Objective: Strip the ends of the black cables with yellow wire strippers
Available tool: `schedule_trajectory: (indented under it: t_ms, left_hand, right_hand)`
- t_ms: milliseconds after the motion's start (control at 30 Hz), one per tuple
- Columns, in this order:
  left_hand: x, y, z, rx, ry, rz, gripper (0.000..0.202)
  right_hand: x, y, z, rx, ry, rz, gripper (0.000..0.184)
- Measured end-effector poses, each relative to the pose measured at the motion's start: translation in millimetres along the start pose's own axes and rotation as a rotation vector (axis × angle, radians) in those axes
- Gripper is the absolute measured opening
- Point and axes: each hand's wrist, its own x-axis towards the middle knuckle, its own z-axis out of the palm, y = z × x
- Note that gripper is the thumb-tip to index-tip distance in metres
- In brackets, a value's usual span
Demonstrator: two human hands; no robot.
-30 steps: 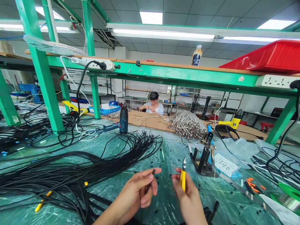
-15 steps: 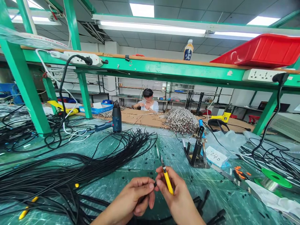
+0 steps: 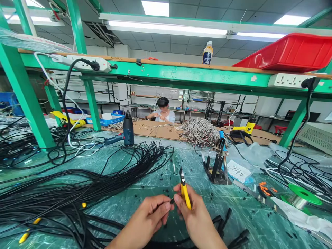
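Note:
My left hand (image 3: 149, 216) is closed in a pinch on the end of a thin black cable (image 3: 171, 201) low in the middle of the view. My right hand (image 3: 193, 212) is closed round yellow-handled cutters (image 3: 184, 191) with the jaws pointing up, and its thumb and finger meet the cable tip beside my left fingers. A large bundle of black cables (image 3: 77, 188) fans across the green, plastic-covered bench to the left. More black cable ends (image 3: 228, 224) lie just right of my right hand.
A black heat gun (image 3: 128, 128) stands behind the cables. A soldering stand (image 3: 216, 164), a paper label (image 3: 237, 172), a solder spool (image 3: 302, 199) and orange cutters (image 3: 264, 189) lie right. Grey wires (image 3: 201, 133) are piled on cardboard. A person sits far behind. A red tray (image 3: 290, 53) sits on the green shelf.
My hands came together: the right hand with the cutters moved left to meet the cable tip held by my left hand. The view shifted slightly right.

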Motion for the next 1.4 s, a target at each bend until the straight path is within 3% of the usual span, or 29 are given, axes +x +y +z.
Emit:
schedule_trajectory:
  t_ms: [100, 267, 567, 767, 967, 1133, 1233, 1400]
  left_hand:
    - [-4, 6, 0.6, 0.129, 0.016, 0.037, 0.036]
    - [-6, 14, 0.3, 0.368, 0.097, 0.140, 0.032]
    - [-4, 13, -3.4, 0.277, 0.149, 0.199, 0.028]
    - [-4, 14, -2.9, 0.252, 0.183, 0.249, 0.035]
    - [-2, 11, -3.7, 0.364, 0.269, 0.296, 0.030]
    - [3, 2, -4.4, 0.170, 0.303, 0.189, 0.030]
    - [7, -4, -8.4, -0.001, 0.339, 0.091, 0.034]
    - [10, -6, -14.5, -0.191, 0.360, -0.046, 0.040]
  right_hand:
    - [1, 3, 0, 0.095, -0.027, 0.109, 0.035]
    - [2, 7, 0, 0.139, -0.033, 0.143, 0.035]
    - [6, 13, 3, 0.170, -0.112, 0.222, 0.042]
    - [7, 15, 2, 0.055, -0.101, 0.241, 0.049]
    - [6, 17, 1, -0.331, 0.146, 0.066, 0.050]
    - [2, 15, 4, -0.507, 0.341, -0.140, 0.043]
    - [2, 21, 7, -0.626, 0.347, -0.285, 0.036]
    - [2, 37, 12, -0.800, 0.322, -0.361, 0.044]
